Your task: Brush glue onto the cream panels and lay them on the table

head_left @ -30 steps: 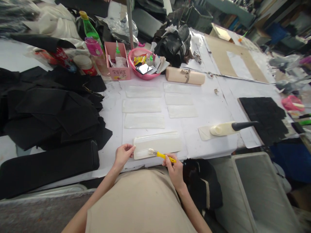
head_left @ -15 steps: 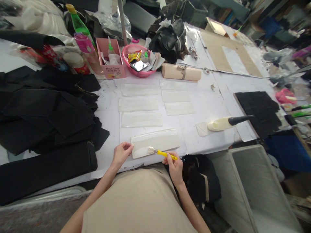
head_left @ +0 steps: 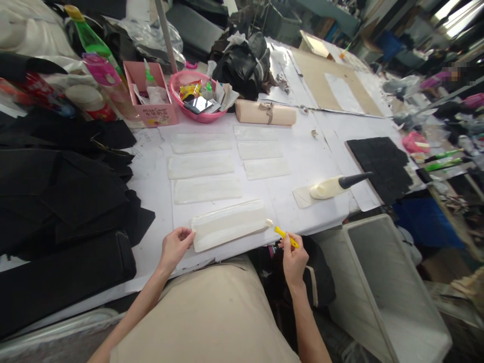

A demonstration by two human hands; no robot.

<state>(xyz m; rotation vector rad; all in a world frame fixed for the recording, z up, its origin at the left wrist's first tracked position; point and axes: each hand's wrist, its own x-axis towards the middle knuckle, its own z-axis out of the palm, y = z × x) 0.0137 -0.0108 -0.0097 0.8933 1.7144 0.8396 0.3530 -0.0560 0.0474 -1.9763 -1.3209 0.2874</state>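
Presently gripping a yellow-handled brush [head_left: 280, 232] in the right hand [head_left: 295, 258] and pinching the left end of a pale strip [head_left: 229, 225] with the left hand [head_left: 174, 248], with bristles at the far right end, too small to tell touching from just beside. Set well apart, with that strip lying between and just ahead on the white-covered table [head_left: 276, 199], long axis running left to right roughly along the near edge. Nearest to the left hand, in contact there, but reaching rightward only about to the brush tip, short of the right hand.

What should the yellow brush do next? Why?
Maybe sweep the yellow brush left along the nearest pale strip: the bristles sit by its right end, the middle looks duller than the whitish far edge, and the left hand touches its left end.
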